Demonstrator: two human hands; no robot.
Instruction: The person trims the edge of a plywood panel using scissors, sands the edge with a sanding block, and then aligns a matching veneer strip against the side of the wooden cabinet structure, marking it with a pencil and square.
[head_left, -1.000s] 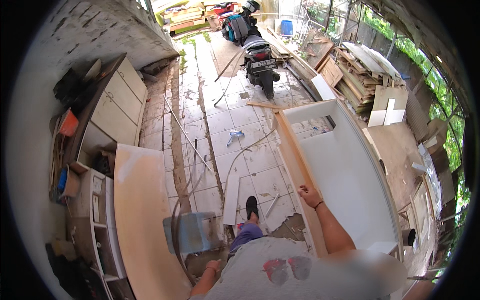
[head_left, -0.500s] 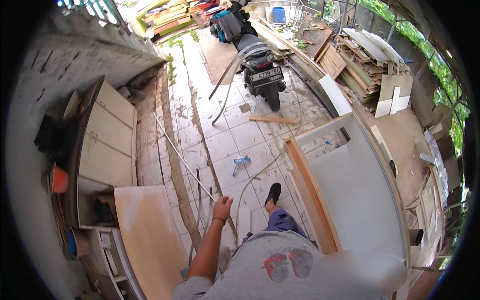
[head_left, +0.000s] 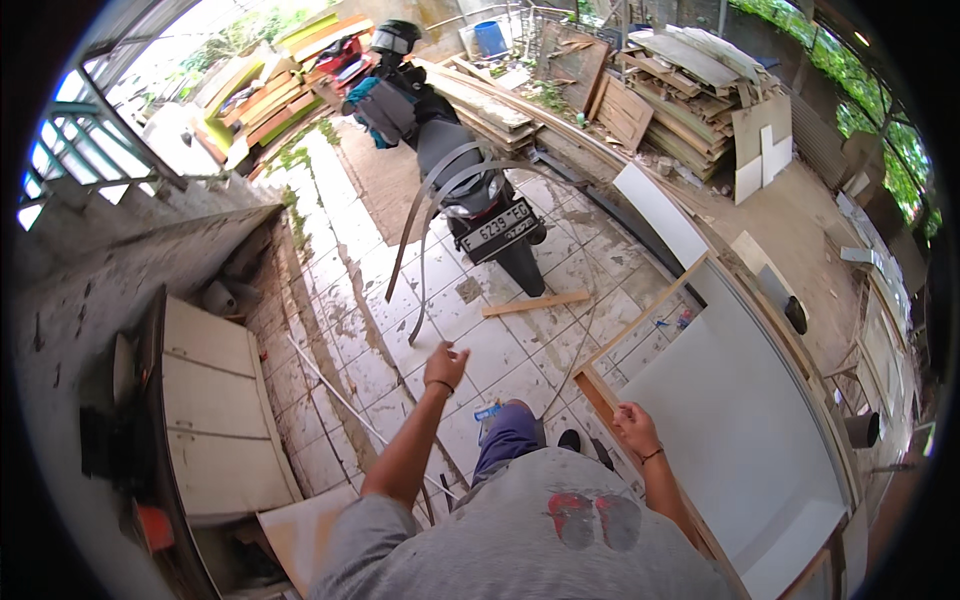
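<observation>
My left hand [head_left: 447, 366] is stretched forward over the tiled floor with its fingers apart, holding nothing. Past its fingertips, long thin edging strips [head_left: 418, 240] hang down from the back of a parked motorcycle [head_left: 445, 150]. My right hand [head_left: 636, 428] is at my right side, its fingers loosely bent and apart, with nothing seen in them. It overlaps the wooden edge of a big white panel frame [head_left: 735, 420]; whether it touches the wood I cannot tell. A blue-and-white packet [head_left: 487, 412] lies on the floor beside my leg, partly hidden.
A low cabinet with pale doors [head_left: 215, 400] stands along the left wall. One wooden batten [head_left: 536, 304] lies behind the motorcycle's rear wheel. A thin pale strip [head_left: 340, 390] crosses the floor at left. Stacked scrap boards [head_left: 690, 100] rise at the far right.
I have moved forward, closer to the motorcycle and its strips. My left hand has left the end of the thin pale strip and reaches ahead. My right hand has come into view.
</observation>
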